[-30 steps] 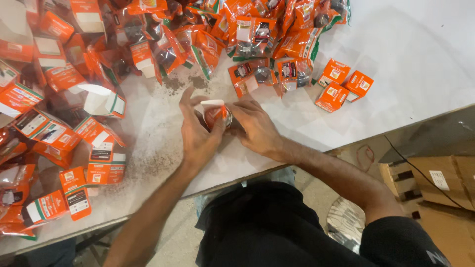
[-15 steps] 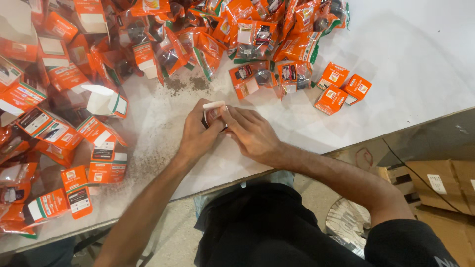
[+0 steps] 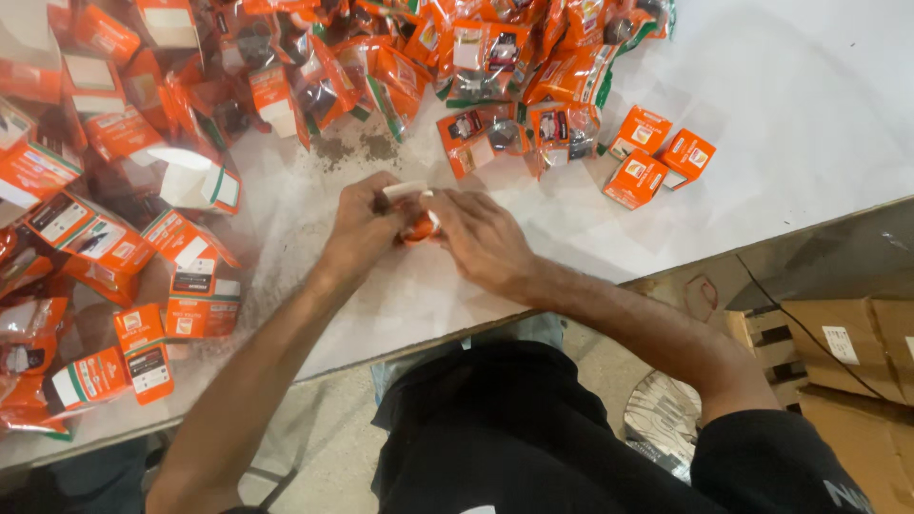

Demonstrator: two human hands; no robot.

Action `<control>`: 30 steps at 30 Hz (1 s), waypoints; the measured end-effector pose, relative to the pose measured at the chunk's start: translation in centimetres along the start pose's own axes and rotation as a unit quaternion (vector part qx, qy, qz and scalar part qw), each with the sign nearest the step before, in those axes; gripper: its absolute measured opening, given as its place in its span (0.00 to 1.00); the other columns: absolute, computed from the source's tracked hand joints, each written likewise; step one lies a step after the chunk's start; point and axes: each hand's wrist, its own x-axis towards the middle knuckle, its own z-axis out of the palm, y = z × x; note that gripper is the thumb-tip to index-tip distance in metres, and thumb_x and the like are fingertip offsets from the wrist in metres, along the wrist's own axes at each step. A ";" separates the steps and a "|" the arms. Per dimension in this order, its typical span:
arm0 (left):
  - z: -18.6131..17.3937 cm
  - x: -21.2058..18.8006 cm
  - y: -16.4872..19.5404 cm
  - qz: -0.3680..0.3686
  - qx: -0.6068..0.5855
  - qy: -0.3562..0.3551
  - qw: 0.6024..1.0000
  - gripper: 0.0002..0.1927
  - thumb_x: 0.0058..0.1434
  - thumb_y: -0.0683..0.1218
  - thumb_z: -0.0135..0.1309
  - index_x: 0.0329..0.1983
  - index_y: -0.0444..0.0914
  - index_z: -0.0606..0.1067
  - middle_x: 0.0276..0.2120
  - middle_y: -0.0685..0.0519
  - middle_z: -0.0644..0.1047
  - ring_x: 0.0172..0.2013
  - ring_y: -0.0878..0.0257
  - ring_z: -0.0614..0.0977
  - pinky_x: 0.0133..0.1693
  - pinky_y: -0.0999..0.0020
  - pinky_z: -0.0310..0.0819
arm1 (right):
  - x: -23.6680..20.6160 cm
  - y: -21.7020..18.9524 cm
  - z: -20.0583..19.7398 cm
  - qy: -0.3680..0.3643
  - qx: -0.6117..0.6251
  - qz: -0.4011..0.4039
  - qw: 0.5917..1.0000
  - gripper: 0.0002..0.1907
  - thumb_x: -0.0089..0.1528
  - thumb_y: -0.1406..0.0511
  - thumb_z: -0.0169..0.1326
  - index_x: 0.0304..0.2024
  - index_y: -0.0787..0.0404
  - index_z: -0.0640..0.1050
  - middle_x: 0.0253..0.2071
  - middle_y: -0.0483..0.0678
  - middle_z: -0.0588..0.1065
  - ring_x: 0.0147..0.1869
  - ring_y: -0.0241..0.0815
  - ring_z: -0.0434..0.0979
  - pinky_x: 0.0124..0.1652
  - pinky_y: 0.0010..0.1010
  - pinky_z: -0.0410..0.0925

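Note:
Both of my hands meet over the white table (image 3: 800,124), closed around one small orange box (image 3: 416,228) with a white flap sticking up at its top. My left hand (image 3: 360,224) grips its left side, and my right hand (image 3: 476,236) covers its right side with the fingers pressing on the flap. Most of the box is hidden between the hands. Three closed small orange boxes (image 3: 659,155) lie to the right of my hands.
A heap of orange packets and clear bags (image 3: 457,67) fills the far side. Flat and open orange cartons (image 3: 143,276) spread along the left. Cardboard boxes (image 3: 847,343) stand on the floor to the right, beyond the table's near edge.
The hands have closed in over the small box and its white flap has been pushed toward the box. The view has shifted slightly.

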 end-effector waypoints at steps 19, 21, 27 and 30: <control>0.6 -2.8 1.8 0.421 0.290 0.016 0.859 0.22 0.60 0.38 0.59 0.58 0.29 0.71 0.59 0.36 0.74 0.61 0.41 0.77 0.62 0.53 0.73 | 1.0 0.1 -0.6 -0.033 -0.024 -0.060 0.997 0.18 0.54 0.64 0.67 0.42 0.65 0.75 0.53 0.58 0.74 0.55 0.57 0.76 0.51 0.46 0.71; 0.3 -3.4 2.1 0.426 0.327 0.013 0.843 0.24 0.60 0.41 0.61 0.58 0.28 0.71 0.60 0.35 0.73 0.63 0.39 0.74 0.63 0.51 0.71 | 1.0 0.7 -0.4 -0.016 0.049 -0.031 0.998 0.22 0.53 0.66 0.66 0.48 0.63 0.74 0.56 0.58 0.75 0.54 0.58 0.78 0.50 0.46 0.72; 0.5 -3.9 1.9 0.374 0.354 0.030 0.857 0.25 0.55 0.38 0.59 0.57 0.28 0.75 0.62 0.36 0.74 0.66 0.39 0.73 0.64 0.52 0.72 | 0.3 1.2 1.0 -0.045 0.137 0.137 0.980 0.26 0.56 0.69 0.64 0.51 0.61 0.64 0.56 0.57 0.78 0.51 0.63 0.79 0.45 0.48 0.72; 0.3 -3.6 1.6 0.384 0.335 0.013 0.860 0.27 0.55 0.41 0.65 0.57 0.27 0.74 0.60 0.34 0.73 0.64 0.37 0.72 0.62 0.51 0.70 | 0.1 1.5 1.4 -0.053 0.133 0.145 0.979 0.26 0.56 0.68 0.65 0.51 0.60 0.64 0.54 0.57 0.78 0.51 0.63 0.79 0.46 0.48 0.72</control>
